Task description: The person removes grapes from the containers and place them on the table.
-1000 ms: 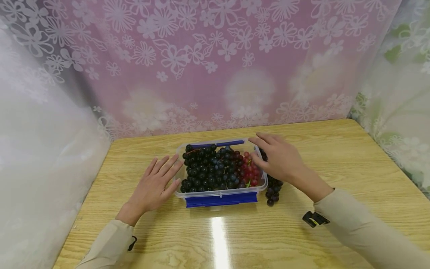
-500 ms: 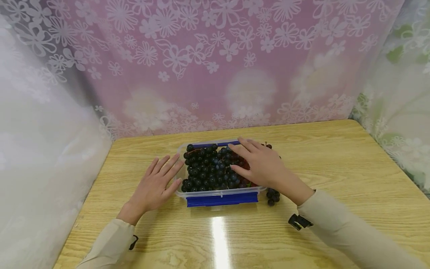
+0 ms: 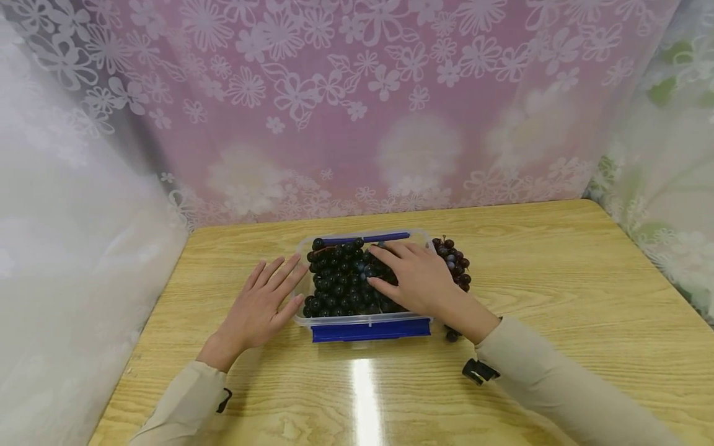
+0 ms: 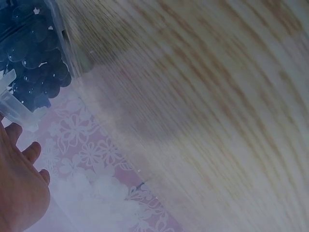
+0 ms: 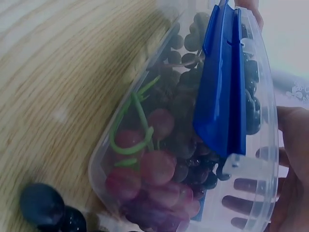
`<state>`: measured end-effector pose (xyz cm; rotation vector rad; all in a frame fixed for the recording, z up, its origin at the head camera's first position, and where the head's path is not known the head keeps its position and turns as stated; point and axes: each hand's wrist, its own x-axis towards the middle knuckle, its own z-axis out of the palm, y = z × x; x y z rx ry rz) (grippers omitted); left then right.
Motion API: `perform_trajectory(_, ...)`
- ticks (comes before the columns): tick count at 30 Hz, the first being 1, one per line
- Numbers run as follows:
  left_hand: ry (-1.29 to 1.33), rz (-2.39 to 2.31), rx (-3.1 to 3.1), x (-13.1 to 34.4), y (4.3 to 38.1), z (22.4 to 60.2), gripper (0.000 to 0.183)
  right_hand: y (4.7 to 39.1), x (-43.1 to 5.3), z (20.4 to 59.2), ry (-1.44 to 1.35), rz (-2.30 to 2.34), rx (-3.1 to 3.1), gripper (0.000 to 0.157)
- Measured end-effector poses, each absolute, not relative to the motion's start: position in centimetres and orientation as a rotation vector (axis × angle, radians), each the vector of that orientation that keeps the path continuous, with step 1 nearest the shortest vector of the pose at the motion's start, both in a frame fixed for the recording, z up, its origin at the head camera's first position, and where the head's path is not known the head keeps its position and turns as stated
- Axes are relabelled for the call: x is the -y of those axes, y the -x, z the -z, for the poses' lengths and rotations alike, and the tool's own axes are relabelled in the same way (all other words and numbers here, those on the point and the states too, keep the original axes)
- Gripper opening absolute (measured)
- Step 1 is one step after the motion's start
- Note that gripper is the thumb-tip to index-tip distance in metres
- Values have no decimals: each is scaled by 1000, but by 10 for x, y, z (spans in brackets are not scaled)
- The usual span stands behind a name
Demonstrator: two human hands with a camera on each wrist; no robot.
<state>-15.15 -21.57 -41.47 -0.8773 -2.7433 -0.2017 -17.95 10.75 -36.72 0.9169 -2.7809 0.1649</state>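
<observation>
A clear plastic container (image 3: 301,286) with blue clip latches (image 3: 370,330) stands on the table, filled with black grapes (image 3: 337,279). Red grapes (image 5: 159,166) on a green stem show through its wall in the right wrist view; in the head view they are covered. My left hand (image 3: 259,306) rests with spread, straight fingers at the container's left rim. Over the right half of the grapes lies my right hand (image 3: 418,279), palm down, its fingers extended toward the left and lightly bent. Both hands also show at the container in the wrist views.
Outside the container's right side lies a dark grape bunch (image 3: 454,263), partly hidden by the right forearm. The wooden table (image 3: 558,297) runs back to a pink flowered curtain (image 3: 357,155). Pale sheets hang at both sides.
My right hand has moved left from the container's right rim onto the grapes, covering the red ones and uncovering more of the bunch outside. The left hand has stayed in place.
</observation>
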Motion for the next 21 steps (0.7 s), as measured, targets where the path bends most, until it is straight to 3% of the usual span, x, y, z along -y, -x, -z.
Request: perform_trajectory(21,877,249,2752,215,152,418,56,182,-88,368,-888,-223,2862,40)
